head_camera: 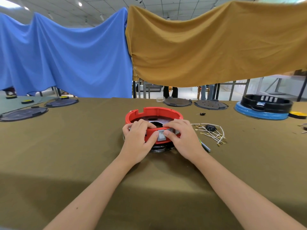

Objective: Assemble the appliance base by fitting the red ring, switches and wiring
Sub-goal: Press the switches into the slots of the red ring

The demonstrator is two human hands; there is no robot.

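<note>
The red ring [154,112] sits on a dark round base in the middle of the olive-covered table. A grey rocker switch [161,136] is set in the ring's near wall. My left hand [139,138] grips the ring's near left rim, its thumb touching the switch's left edge. My right hand [181,138] holds the near right rim, fingers over the top and thumb pressed on the switch. A bundle of white wires with gold terminals [214,136] and a black socket part [210,127] lie just right of my right hand.
Dark round plates lie at the far left [25,113] and far middle [211,104]. A black ring on a blue disc [264,108] stands at the far right, a yellow disc [298,114] beside it. Blue and mustard cloths hang behind the table. A grey pen-like tool [206,146] lies by my right wrist.
</note>
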